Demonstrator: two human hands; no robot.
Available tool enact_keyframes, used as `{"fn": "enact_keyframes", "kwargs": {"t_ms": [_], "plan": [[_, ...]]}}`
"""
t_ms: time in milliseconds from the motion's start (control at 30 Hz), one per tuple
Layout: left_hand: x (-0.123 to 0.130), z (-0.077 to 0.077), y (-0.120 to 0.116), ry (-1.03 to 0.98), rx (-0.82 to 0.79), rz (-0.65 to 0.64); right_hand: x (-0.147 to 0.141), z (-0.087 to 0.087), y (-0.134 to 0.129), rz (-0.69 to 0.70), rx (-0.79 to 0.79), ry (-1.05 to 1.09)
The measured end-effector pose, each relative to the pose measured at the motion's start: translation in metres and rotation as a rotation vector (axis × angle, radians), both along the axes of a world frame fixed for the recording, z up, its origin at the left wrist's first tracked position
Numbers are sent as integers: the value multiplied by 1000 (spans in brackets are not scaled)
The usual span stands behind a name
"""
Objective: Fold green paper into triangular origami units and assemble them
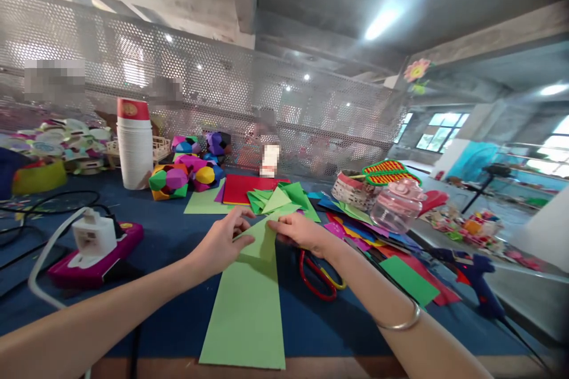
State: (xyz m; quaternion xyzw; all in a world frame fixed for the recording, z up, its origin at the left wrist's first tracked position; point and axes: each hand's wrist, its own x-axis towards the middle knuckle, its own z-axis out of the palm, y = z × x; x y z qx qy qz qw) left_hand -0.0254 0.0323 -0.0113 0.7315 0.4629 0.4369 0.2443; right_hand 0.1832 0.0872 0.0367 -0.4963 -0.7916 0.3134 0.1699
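A long light green paper strip (249,308) lies lengthwise in front of me, its near end at the table's front edge. Its far end is bent up and over. My left hand (222,240) grips the left edge of that bent part, thumb on top and fingers curled. At the right edge, my right hand (300,231) pinches the paper between thumb and forefinger. Scissors with red and yellow handles (317,278) lie just below my right hand, partly hidden by the forearm. Beyond both hands is a pile of cut green paper pieces (278,198).
Red paper (240,189) lies behind the strip. To the left stand stacked paper cups (134,151), colourful paper balls (169,180) and a magenta power strip (95,254) with cables. On the right are a pink-lidded jar (397,207), coloured sheets (409,278) and a blue glue gun (480,278).
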Motion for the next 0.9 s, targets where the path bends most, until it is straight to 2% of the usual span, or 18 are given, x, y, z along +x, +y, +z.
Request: {"fn": "enact_keyframes", "kwargs": {"t_ms": [200,367,467,667,800,900], "plan": [[-5,-2,11,32,21,140,16,-1,26,-177,13,78],[-9,-6,8,208,-9,93,44,-1,30,-275,188,5],[-9,-7,6,312,-4,50,52,1,19,-227,269,-100],[-6,-2,8,437,97,15,50,3,-3,-80,330,-276],[-4,-1,9,499,117,-22,53,5,-9,-4,284,-379],[-6,-6,14,540,90,-39,55,6,-10,56,241,-454]]}}
